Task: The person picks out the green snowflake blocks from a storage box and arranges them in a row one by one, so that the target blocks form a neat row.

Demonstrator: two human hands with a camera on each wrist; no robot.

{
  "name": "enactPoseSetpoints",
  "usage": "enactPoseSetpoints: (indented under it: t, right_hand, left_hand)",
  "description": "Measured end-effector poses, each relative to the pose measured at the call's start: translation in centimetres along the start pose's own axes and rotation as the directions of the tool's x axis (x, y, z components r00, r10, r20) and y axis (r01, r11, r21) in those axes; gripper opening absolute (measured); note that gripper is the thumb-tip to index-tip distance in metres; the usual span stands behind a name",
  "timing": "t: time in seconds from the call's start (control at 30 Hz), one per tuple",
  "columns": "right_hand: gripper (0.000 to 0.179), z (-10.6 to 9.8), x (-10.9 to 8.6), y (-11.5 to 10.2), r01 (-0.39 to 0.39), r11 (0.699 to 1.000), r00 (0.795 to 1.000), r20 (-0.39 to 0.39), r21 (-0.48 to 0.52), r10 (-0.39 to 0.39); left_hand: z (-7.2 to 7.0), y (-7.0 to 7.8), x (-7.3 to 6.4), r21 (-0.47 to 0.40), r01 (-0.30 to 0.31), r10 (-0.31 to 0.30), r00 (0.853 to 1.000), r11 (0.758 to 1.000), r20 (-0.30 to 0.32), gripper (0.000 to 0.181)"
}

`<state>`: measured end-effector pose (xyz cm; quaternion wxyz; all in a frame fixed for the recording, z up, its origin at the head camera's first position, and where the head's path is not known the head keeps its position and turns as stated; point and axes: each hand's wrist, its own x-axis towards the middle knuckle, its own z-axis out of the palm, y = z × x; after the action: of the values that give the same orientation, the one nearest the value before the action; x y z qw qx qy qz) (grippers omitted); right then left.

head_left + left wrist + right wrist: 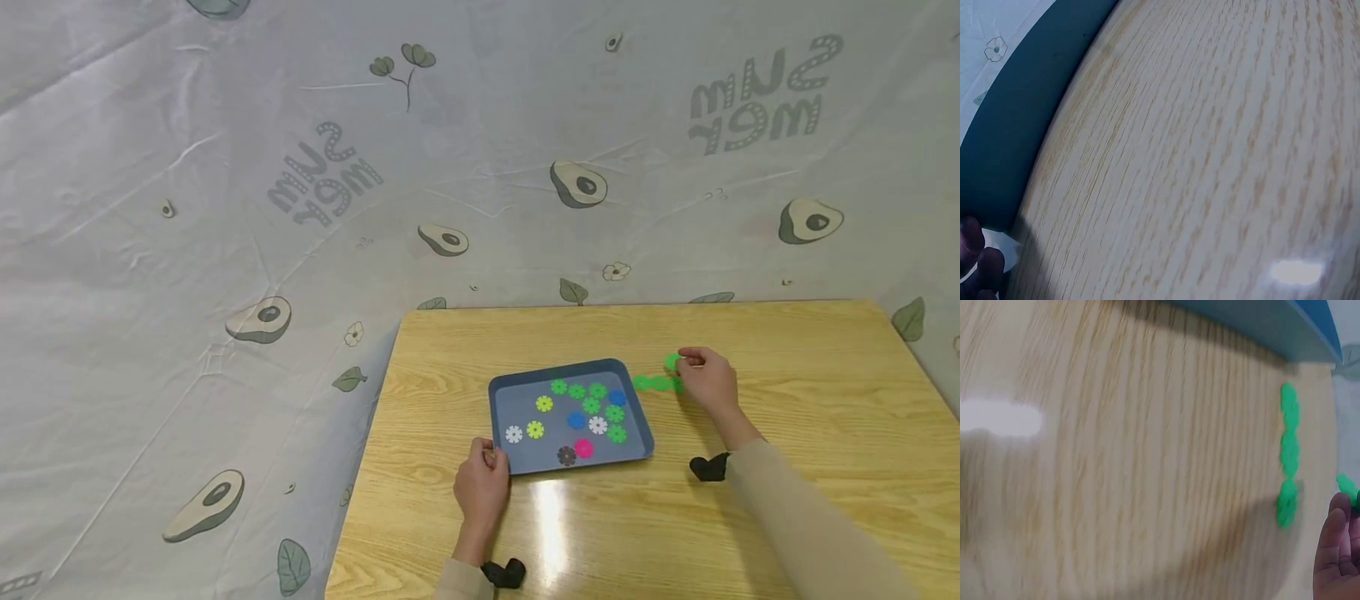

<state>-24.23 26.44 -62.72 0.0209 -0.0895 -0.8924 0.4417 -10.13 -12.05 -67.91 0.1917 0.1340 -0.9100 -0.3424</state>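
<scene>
Right hand (708, 383), right of centre in the head frame: thumb and fingers pinched together on one green disc (672, 362), held just beyond a row of green discs (658, 382). Left hand (482, 483), lower middle of the frame: fingers curled at the lower-left corner of a tray (517, 400), apparently gripping its wall. Handling, as judged: a light pinch at the disc's edge, leaving the far rim free, suits such a small piece; bringing it in level and slowly at the row's right end should avoid knocking the line askew, while the left hand keeps the tray steady. Held disc: bright green, thin, small, partly hidden by fingertips. Row: same green, lying on the wood-grain table (615, 517) just beside the tray's right wall, running nearly straight; whether its pieces interlock or merely touch cannot be told. Tray: blue-grey, shallow, rectangular with rounded corners, centre right of the frame. Contents, flat and notched round the rim: six green pieces, two yellow (543, 403), two blue (575, 420), two white (597, 425), one pink (583, 448), one dark brown (566, 456).
</scene>
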Motion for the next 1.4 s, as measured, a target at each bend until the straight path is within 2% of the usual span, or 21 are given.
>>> enactPoseSetpoints:
  t: [0.3,0.47,0.63,0.93,1.13,1.4]
  right_hand:
    - [0.042,-1.5,-0.3,3.0,-0.079,0.997,0.997,0.009,-0.022,0.079]
    - [0.044,-2.1,-0.7,4.0,-0.105,0.994,0.994,0.028,-0.007,0.105]
    - [0.045,-2.4,-0.9,4.5,-0.100,0.995,0.993,0.054,-0.025,0.102]
    - [0.042,-2.2,-1.0,4.0,-0.073,0.991,0.996,0.041,-0.111,0.078]
    - [0.040,-2.1,-1.2,3.6,-0.085,0.988,0.995,0.038,-0.127,0.090]
    - [0.040,-1.9,-1.2,4.0,-0.060,0.990,0.998,0.026,-0.128,0.064]
  left_hand:
    - [0.1,-0.3,0.0,0.015,0.005,-0.005,1.000,1.000,0.002,0.007]
    - [0.2,-0.2,0.0,0.012,0.006,-0.006,1.000,1.000,0.011,0.005]
    - [0.2,-0.1,-0.1,0.019,0.005,-0.006,1.000,1.000,0.007,0.005]
    - [0.0,0.2,0.0,0.022,0.002,-0.002,1.000,1.000,-0.002,0.006]
    - [-0.1,0.2,0.0,0.016,0.002,-0.002,1.000,1.000,0.009,0.005]
    - [0.1,0.1,0.0,0.017,0.010,-0.010,1.000,1.000,0.011,0.004]
